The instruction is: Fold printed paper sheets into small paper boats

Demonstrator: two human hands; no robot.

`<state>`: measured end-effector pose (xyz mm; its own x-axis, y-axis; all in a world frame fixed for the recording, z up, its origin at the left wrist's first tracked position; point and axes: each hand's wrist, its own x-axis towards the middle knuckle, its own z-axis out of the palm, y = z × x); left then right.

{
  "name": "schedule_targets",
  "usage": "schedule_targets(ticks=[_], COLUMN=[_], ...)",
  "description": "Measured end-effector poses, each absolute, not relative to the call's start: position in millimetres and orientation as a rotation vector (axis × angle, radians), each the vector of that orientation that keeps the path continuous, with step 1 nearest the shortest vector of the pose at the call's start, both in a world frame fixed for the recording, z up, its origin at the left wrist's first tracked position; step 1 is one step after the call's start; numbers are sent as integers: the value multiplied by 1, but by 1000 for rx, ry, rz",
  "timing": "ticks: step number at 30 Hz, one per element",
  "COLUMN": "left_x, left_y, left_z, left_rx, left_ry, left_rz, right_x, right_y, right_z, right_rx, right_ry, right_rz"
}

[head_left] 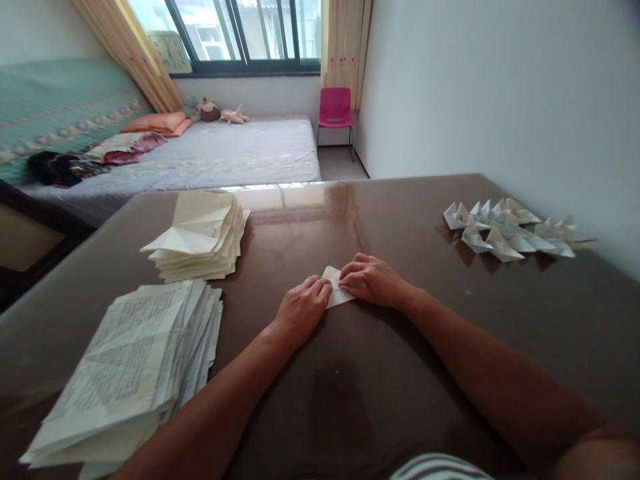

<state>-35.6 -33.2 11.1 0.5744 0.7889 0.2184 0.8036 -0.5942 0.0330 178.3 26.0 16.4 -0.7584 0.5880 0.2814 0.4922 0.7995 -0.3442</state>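
A small folded piece of pale paper lies on the brown table between my two hands. My left hand presses on its left side, fingers curled together over the edge. On the right side of the paper, the fingertips of my right hand are bunched and pinch or press the upper right edge. Both sets of fingertips partly cover the folds. Part of the paper's top corner and its lower edge show between the hands.
Two stacks of creased paper stand at the left: a cream stack farther back and a printed stack nearer. Several folded paper shapes sit at the far right of the glossy table. Beyond are a bed and a pink chair.
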Motion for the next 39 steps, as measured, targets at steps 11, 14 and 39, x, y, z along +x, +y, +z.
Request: schedule_targets(ticks=[11,14,39], left_x=[-35,-35,-34], left_y=[-36,-36,-36], left_z=[6,3,10], left_rx=[-2731,-2741,-2775], left_ry=[-1561,-1589,-1404], left_rz=[-549,-570,-302], right_x=[176,176,183], right_y=[25,25,24], right_z=[12,12,24], right_rx=[-812,-810,-752], right_ry=[-2536,-2534,-2711], right_rz=[465,472,392])
